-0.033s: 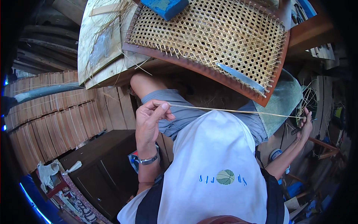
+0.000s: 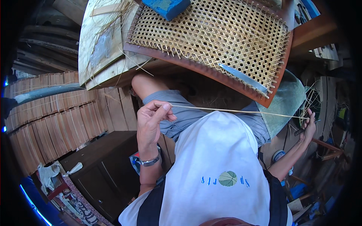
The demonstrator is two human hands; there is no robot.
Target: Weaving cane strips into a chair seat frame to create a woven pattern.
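Note:
A thin pale cane strip (image 2: pixel 233 110) stretches nearly straight across my lap. My left hand (image 2: pixel 152 117) pinches one end between thumb and fingers. Far to the right, my right hand (image 2: pixel 308 129) is closed on the strip near its other end. A small dark thing shows beside my right palm, too small to name. Beyond the strip lies a reddish-brown wooden frame (image 2: pixel 260 97) with a woven cane panel (image 2: pixel 215 34). A flat, pointed metal blade (image 2: pixel 243 78) rests on the frame's near right corner, and a blue block (image 2: pixel 167 8) sits at its far left.
A pale wooden worktop (image 2: pixel 88 56) with loose cane strands supports the frame. Stacked wood pieces (image 2: pixel 56 124) and a dark cabinet (image 2: pixel 102 173) stand at left. A grey-green cloth or sheet (image 2: pixel 286 109) covers my right knee, and a tangle of cane (image 2: pixel 312 98) lies past it.

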